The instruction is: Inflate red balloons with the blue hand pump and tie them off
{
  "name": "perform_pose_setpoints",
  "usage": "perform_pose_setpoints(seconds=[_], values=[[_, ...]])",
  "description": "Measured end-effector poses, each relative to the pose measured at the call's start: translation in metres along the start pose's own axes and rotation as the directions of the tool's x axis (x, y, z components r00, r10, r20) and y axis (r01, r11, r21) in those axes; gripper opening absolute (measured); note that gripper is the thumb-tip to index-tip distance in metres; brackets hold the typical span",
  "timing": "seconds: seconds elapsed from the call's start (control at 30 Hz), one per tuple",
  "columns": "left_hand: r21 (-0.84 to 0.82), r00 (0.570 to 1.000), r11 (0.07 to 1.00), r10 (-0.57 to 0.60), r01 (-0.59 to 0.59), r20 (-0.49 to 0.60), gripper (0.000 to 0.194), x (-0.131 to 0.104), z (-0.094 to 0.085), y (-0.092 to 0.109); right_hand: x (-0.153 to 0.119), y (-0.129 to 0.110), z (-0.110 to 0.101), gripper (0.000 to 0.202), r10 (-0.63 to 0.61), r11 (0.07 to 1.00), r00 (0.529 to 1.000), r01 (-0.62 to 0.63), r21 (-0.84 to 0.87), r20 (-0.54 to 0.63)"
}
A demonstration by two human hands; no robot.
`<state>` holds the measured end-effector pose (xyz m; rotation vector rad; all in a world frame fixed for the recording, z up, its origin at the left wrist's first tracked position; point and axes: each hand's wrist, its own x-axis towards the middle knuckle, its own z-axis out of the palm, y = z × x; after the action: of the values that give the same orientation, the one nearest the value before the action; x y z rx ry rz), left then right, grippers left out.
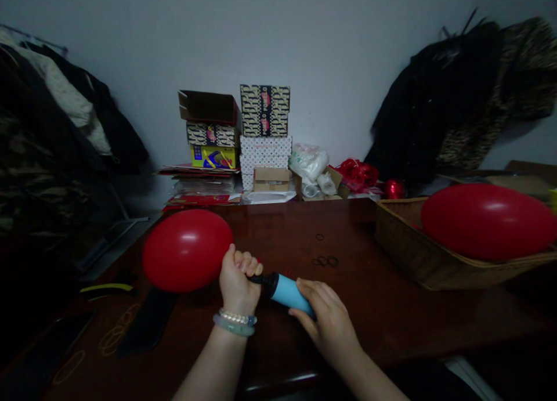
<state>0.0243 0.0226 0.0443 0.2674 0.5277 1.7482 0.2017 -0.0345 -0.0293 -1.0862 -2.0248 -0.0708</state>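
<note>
A large inflated red balloon (188, 250) lies to the left, its neck end at my left hand (240, 278). The fingers of that hand are closed round the balloon's neck and the black nozzle of a pump. The pump (289, 294) has a light blue barrel and tilts down to the right. My right hand (324, 314) is wrapped round the barrel's far end. Whatever part of the neck lies inside my left fist is hidden.
A second red balloon (487, 221) rests in a wicker basket (435, 264) at the right. Black rings (326, 261) lie mid-table. Rubber bands (115, 334) and a dark flat object (148, 321) are at the left. Stacked boxes (265, 151) stand behind.
</note>
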Motion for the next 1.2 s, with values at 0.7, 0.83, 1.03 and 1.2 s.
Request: perform_pose_setpoints(seconds=[0.7, 0.83, 1.03, 1.2], values=[[-0.048, 0.993, 0.993, 0.110, -0.112, -0.050, 0.045, 0.012, -0.006, 0.043, 0.002, 0.014, -0.009, 0.039, -0.012, 0.998, 1.000, 0.011, -0.060, -0.026], [-0.047, 0.997, 0.996, 0.076, -0.077, -0.029, 0.045, 0.008, -0.003, 0.032, 0.003, 0.006, -0.008, 0.038, -0.017, 0.999, 0.999, 0.015, -0.047, -0.033], [-0.026, 1.000, 0.999, 0.021, -0.021, -0.015, 0.045, 0.003, -0.002, 0.015, 0.005, -0.007, -0.002, 0.038, -0.026, 0.999, 0.998, 0.025, -0.023, -0.052], [0.009, 1.000, 1.000, 0.002, -0.002, 0.000, 0.046, 0.000, -0.003, 0.005, 0.006, -0.009, 0.002, 0.039, -0.017, 1.000, 0.999, 0.016, -0.010, -0.038]])
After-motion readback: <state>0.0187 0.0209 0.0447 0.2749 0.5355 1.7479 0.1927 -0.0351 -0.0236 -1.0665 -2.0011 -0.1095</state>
